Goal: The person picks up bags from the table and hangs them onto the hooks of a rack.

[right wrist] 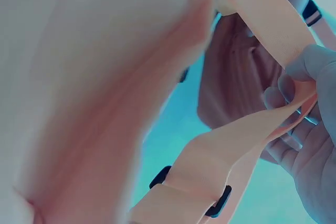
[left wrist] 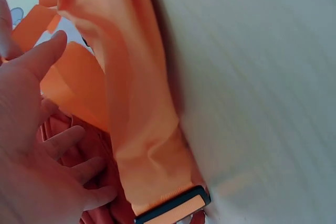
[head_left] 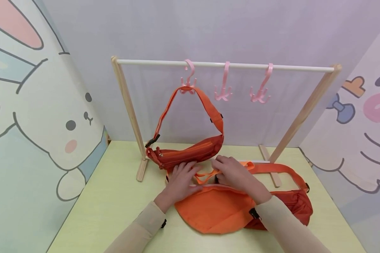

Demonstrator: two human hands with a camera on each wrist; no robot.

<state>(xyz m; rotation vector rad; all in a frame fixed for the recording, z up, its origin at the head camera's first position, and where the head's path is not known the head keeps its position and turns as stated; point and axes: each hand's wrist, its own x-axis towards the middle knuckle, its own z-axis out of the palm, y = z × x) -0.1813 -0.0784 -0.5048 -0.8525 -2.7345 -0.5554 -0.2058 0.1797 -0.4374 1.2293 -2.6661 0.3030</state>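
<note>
A red waist bag (head_left: 190, 154) hangs by its orange strap from the leftmost pink hook (head_left: 188, 88). Below it, a second bag (head_left: 215, 211), orange in front and dark red at its right end, lies on the table. My right hand (head_left: 232, 172) pinches this bag's orange strap (right wrist: 252, 129) between thumb and fingers; black buckles show on the strap. Fingers loosely spread, my left hand (head_left: 180, 182) is at the lying bag's upper left edge, just under the hanging bag. In the left wrist view, the left hand (left wrist: 37, 140) grips nothing, beside the orange fabric.
A rack with wooden posts (head_left: 296, 130) and a white rod (head_left: 145, 62) stands at the back of the pale yellow table (head_left: 104, 196). Two more pink hooks, a middle one (head_left: 224, 84) and a right one (head_left: 262, 88), hang from the rod. Cartoon-printed walls stand on both sides.
</note>
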